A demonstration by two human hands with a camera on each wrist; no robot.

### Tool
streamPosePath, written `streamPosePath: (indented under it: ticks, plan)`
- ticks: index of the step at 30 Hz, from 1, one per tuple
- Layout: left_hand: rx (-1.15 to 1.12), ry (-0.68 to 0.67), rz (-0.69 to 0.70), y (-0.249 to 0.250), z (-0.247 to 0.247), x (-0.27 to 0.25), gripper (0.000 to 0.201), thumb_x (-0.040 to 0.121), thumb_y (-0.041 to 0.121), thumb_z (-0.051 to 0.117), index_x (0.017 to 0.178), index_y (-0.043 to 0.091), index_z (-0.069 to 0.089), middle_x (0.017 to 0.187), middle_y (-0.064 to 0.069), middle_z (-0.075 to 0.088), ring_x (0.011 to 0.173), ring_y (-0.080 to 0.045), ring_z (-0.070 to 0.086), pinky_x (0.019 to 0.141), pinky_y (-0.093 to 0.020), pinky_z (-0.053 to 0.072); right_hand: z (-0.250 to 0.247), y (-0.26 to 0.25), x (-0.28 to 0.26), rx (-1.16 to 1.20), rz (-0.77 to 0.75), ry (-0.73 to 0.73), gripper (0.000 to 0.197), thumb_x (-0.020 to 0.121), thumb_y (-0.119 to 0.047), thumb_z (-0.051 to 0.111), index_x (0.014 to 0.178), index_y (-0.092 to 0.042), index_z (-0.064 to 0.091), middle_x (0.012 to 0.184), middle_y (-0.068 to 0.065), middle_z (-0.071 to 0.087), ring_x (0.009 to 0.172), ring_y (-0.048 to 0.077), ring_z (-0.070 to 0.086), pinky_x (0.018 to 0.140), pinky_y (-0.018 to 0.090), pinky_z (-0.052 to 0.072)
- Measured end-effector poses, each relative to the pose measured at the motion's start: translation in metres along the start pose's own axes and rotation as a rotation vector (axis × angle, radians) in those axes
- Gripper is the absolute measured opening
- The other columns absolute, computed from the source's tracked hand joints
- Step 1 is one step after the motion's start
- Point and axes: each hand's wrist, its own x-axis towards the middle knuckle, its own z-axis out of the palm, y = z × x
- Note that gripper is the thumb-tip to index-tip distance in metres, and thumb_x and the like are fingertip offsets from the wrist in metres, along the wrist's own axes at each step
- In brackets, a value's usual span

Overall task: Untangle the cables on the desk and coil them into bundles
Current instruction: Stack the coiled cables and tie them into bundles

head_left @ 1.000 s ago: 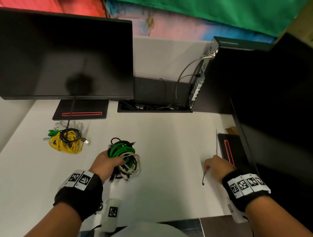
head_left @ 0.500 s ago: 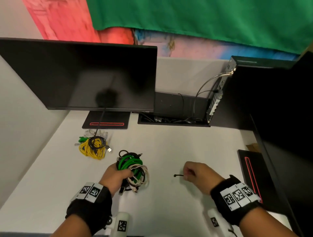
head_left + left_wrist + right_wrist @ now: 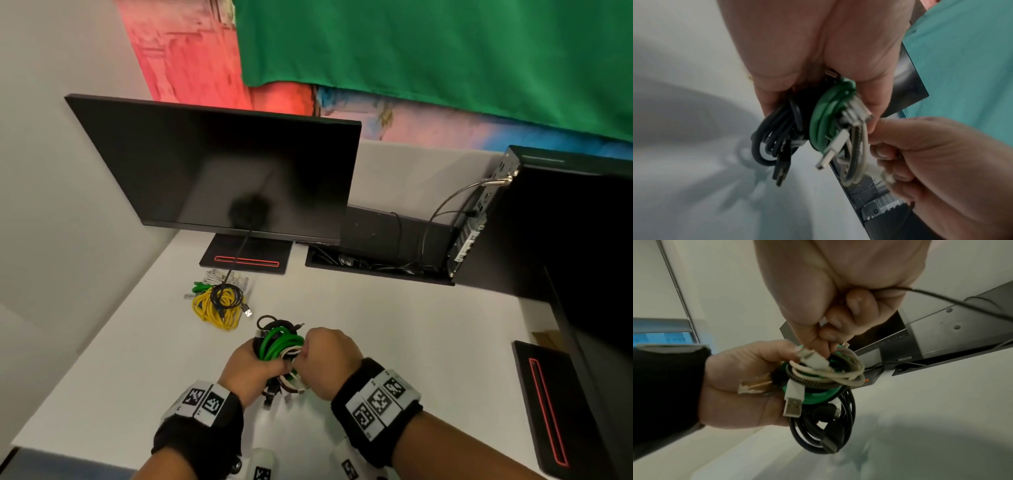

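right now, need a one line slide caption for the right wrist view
Left hand grips a mixed cable bundle while the right hand pinches its white cable.

Soft, even light fell from overhead on the white desk, leaving faint shadows. The dark monitor screen carried a dull grey sheen and a blurred dark reflection. The head view bent straight edges outward towards its borders. Both wrist views were smeared with motion blur, the desk a mottled grey-white wash with broad soft shadows.
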Motion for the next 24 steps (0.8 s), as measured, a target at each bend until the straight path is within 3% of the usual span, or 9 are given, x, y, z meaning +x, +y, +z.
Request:
streamPosePath:
  ticks: [2,5,9,11,14,17,20,24]
  plan:
    - [-0.053,-0.069,0.005,0.001,-0.002,-0.002,0.048,0.051,0.024,0.084,0.098,0.02,0.073,0.09,-0.007,0.076,0.084,-0.022,0.073,0.076,-0.037,0.058,0.003,0.0,0.004,0.03,-0.009,0.023,0.019,0.087,-0.031,0.056,0.071,-0.023,0.048,0.07,-0.005,0.053,0.066,0.018,0.053,0.048,0.024,0.032]
    - [-0.17,-0.098,-0.047,0.0,-0.009,0.001,0.059,0.05,0.021,0.085,0.105,0.006,0.07,0.098,-0.018,0.074,0.093,-0.034,0.071,0.086,-0.044,0.056,0.009,0.003,0.007,0.153,-0.034,0.041,0.021,0.086,-0.03,0.055,0.066,-0.025,0.048,0.071,-0.003,0.059,0.071,0.02,0.059,0.057,0.029,0.045]
    - [-0.317,-0.101,-0.104,0.002,-0.013,0.002,0.033,0.07,-0.005,0.072,0.102,-0.005,0.067,0.097,-0.026,0.072,0.084,-0.034,0.07,0.074,-0.037,0.056,0.017,0.01,0.007,0.375,-0.054,0.03,0.022,0.088,-0.026,0.061,0.067,-0.03,0.056,0.068,-0.009,0.06,0.064,0.007,0.056,0.06,0.024,0.048]
    - [-0.404,-0.074,-0.153,0.003,-0.015,0.001,0.02,0.079,-0.009,0.057,0.097,-0.008,0.065,0.091,-0.025,0.069,0.075,-0.032,0.067,0.071,-0.036,0.055,0.02,0.016,0.012,0.323,-0.038,0.035,0.027,0.089,-0.02,0.059,0.063,-0.027,0.055,0.066,-0.008,0.058,0.063,0.011,0.054,0.061,0.028,0.048]
    - [-0.509,-0.049,-0.235,0.003,-0.02,0.003,0.025,0.08,-0.008,0.042,0.09,-0.009,0.064,0.083,-0.021,0.066,0.07,-0.028,0.063,0.068,-0.036,0.051,0.021,0.023,0.021,0.211,0.058,0.044,0.031,0.093,-0.018,0.052,0.062,-0.021,0.051,0.069,-0.002,0.058,0.07,0.019,0.057,0.061,0.027,0.046]
    - [-0.442,-0.034,-0.242,0.003,-0.02,0.006,0.036,0.08,-0.019,0.033,0.1,-0.016,0.064,0.092,-0.028,0.067,0.079,-0.034,0.063,0.072,-0.039,0.053,0.022,0.027,0.025,0.293,0.115,0.065,0.03,0.089,-0.018,0.057,0.061,-0.021,0.048,0.071,0.0,0.059,0.07,0.018,0.056,0.063,0.024,0.046]
    - [-0.403,-0.012,-0.248,0.001,-0.016,0.006,0.035,0.084,-0.023,0.033,0.098,-0.015,0.065,0.084,-0.029,0.068,0.065,-0.032,0.067,0.062,-0.036,0.059,0.025,0.023,0.025,0.448,0.052,0.063,0.027,0.08,-0.011,0.067,0.059,-0.024,0.054,0.064,-0.004,0.057,0.062,0.012,0.053,0.06,0.023,0.043]
    - [-0.35,-0.028,-0.235,-0.003,-0.02,0.008,0.037,0.086,-0.023,0.034,0.092,-0.012,0.069,0.081,-0.029,0.068,0.063,-0.03,0.068,0.063,-0.036,0.061,0.023,0.024,0.027,0.604,-0.04,-0.044,0.034,0.081,0.0,0.07,0.059,-0.025,0.063,0.048,-0.012,0.057,0.046,-0.003,0.05,0.056,0.018,0.042]
